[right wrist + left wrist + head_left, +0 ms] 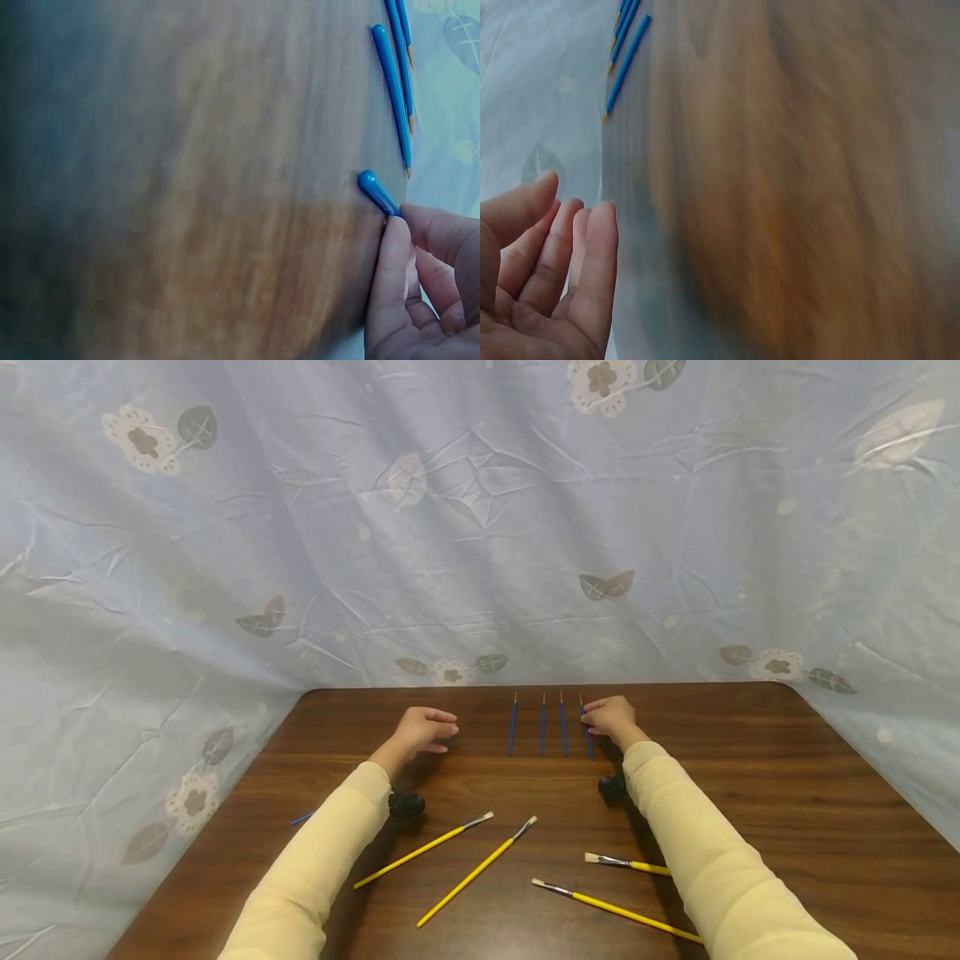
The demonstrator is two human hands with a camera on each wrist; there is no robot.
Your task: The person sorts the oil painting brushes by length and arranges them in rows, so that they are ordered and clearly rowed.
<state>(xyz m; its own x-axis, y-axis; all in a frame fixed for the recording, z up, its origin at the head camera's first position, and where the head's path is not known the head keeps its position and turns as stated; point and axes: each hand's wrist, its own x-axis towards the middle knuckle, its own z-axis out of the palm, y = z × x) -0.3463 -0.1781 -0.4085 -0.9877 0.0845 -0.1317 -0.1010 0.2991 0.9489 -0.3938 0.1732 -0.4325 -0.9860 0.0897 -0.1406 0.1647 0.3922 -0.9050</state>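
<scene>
Now | your right hand [611, 720] pinches the rightmost blue brush [586, 737] of four at the surface's [787, 793] far edge | your left hand [423, 729] hovers loosely open, holding nothing | yellow brushes [476, 870] lie nearer you.

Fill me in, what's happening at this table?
A person sits at a wooden table with paintbrushes. Four blue brushes lie in a neat row at the far edge; the right hand pinches the rightmost blue brush with its fingers. The left hand hovers open beside the row, holding nothing. Four yellow brushes lie scattered nearer the person, and another blue one peeks out by the left sleeve.
</scene>
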